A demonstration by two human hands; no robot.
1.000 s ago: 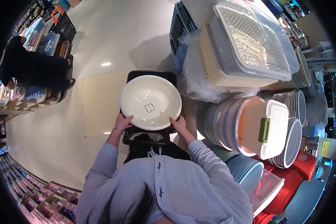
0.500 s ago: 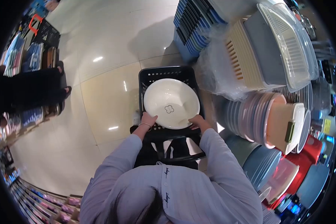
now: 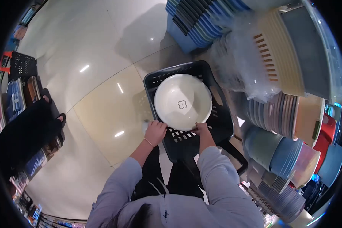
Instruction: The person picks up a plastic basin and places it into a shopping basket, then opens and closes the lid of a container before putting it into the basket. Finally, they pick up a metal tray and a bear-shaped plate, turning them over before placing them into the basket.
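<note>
A round white basin (image 3: 183, 102) with a small flower-shaped outline on its bottom lies inside a black perforated plastic basket (image 3: 180, 146). My left hand (image 3: 155, 133) is at the basket's left edge, close to the basin's lower left; its fingers are curled over the basket's rim. With thumb and fingers my right hand (image 3: 202, 129) pinches the basin's near rim. The basket's black handle (image 3: 235, 155) sticks out toward the lower right.
Stacked plastic baskets (image 3: 269, 49), pastel basins (image 3: 273, 114) and blue tubs (image 3: 287, 155) line the right side. Blue crates (image 3: 193, 34) stand ahead. On the left are a person's dark-clad legs (image 3: 26, 121), shelves and another black basket (image 3: 23, 64) with an orange handle.
The view has turned, and the black basket now sits at an angle, with more of its near floor showing. My left hand has moved off the basin's rim to the basket's edge.
</note>
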